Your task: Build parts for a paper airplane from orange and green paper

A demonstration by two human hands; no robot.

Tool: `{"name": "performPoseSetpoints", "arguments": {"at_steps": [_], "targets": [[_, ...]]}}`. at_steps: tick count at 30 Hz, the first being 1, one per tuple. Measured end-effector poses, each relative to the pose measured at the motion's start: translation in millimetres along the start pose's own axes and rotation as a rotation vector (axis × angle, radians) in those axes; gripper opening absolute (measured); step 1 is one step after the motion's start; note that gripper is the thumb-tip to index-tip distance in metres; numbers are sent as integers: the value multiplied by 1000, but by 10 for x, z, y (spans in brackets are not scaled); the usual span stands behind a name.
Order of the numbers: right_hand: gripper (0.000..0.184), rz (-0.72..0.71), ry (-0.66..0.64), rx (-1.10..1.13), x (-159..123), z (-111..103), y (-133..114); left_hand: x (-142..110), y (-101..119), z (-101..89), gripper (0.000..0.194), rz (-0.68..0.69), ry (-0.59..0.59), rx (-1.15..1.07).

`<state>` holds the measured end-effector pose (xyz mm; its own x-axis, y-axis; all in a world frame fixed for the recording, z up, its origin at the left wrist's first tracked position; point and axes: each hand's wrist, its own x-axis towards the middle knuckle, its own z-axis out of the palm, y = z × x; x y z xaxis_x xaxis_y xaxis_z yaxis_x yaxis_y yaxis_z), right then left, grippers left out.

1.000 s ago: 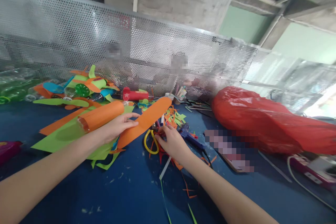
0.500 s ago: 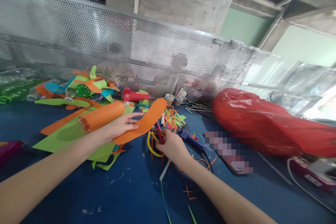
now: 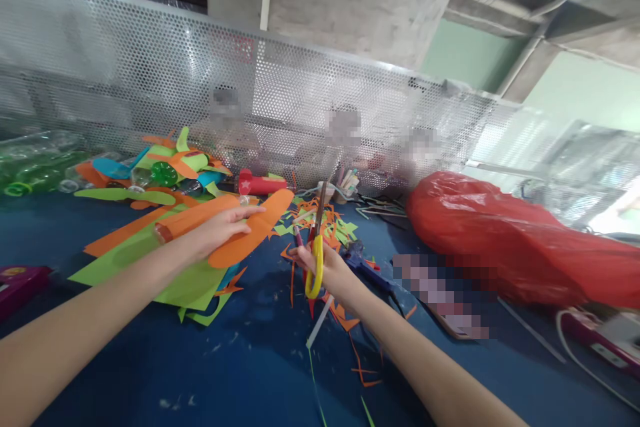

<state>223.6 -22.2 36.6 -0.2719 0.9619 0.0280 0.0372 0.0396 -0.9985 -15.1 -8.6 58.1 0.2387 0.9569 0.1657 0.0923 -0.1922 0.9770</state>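
Observation:
My left hand (image 3: 223,232) holds a long orange paper piece (image 3: 260,230) with rounded ends, its thumb over the top and the other fingers partly hidden. Behind that hand lies an orange paper-wrapped bottle (image 3: 200,213) on green and orange sheets (image 3: 150,273). My right hand (image 3: 325,267) is closed on a pair of scissors (image 3: 318,247) with yellow handles, blades pointing up and away from me. Under and around it are orange and green paper scraps (image 3: 333,220). A blue glue gun (image 3: 367,267) lies just to the right.
Paper-decorated bottles (image 3: 170,163) and clear green bottles (image 3: 40,167) stand at the back left. A red bottle (image 3: 260,182) lies near cups of pens (image 3: 346,185). On the right are a phone (image 3: 440,297), a red plastic bag (image 3: 490,233) and a power strip (image 3: 605,340). Perforated metal panels (image 3: 300,87) run behind.
My right hand has picked the scissors up off the table, and their blades now point upward. My left hand has moved slightly left with the orange paper piece, which is turned a little.

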Motion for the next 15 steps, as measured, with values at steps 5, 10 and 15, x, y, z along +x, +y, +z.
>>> {"name": "performPoseSetpoints", "arguments": {"at_steps": [5,10,15], "targets": [[58,63,-105,-2,-77,26,-88,15,40,-75,51,50,84,-29],[58,147,-162,-145,-262,63,-269,-22,187,-100,63,6,91,-85],[61,156,-270,-371,-354,7,-367,-74,305,-144,63,9,47,-77]]}}
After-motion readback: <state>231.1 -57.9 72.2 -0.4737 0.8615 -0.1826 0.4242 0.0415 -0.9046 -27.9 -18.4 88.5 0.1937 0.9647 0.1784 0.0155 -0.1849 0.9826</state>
